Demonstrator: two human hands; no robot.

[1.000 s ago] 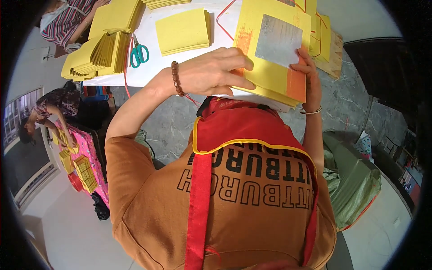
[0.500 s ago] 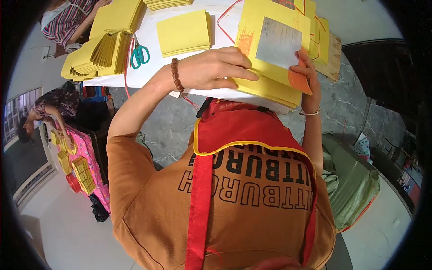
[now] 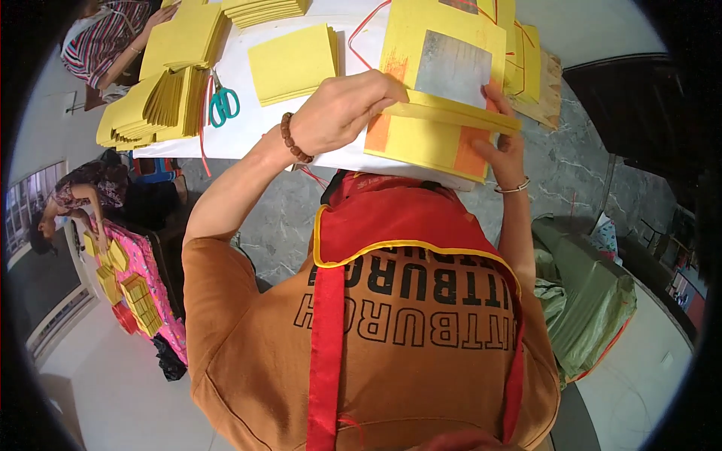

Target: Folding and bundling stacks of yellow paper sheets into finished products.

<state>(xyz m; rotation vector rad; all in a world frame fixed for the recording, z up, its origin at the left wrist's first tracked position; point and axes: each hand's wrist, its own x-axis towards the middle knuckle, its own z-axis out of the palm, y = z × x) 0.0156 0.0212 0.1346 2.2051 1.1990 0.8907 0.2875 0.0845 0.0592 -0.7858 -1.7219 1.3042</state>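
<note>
A stack of yellow paper sheets with orange patches lies at the near edge of the white table, and a silver-grey square shows on the yellow paper beyond it. Across the stack, the near part of the paper is raised into a narrow folded band. My left hand, with a brown bead bracelet at the wrist, pinches the band's left end. At its right end my right hand grips the paper between thumb and fingers, the thumb in front of an orange patch.
Teal-handled scissors lie left of a small yellow paper stack. More yellow bundles fill the table's left side; red-tied yellow bundles stand at right. Two other people work at the left, one beside a pink-covered table.
The near edge of the paper has been lifted and folded away from me, baring the sheets beneath. My left hand has gone from lying on the paper to pinching it.
</note>
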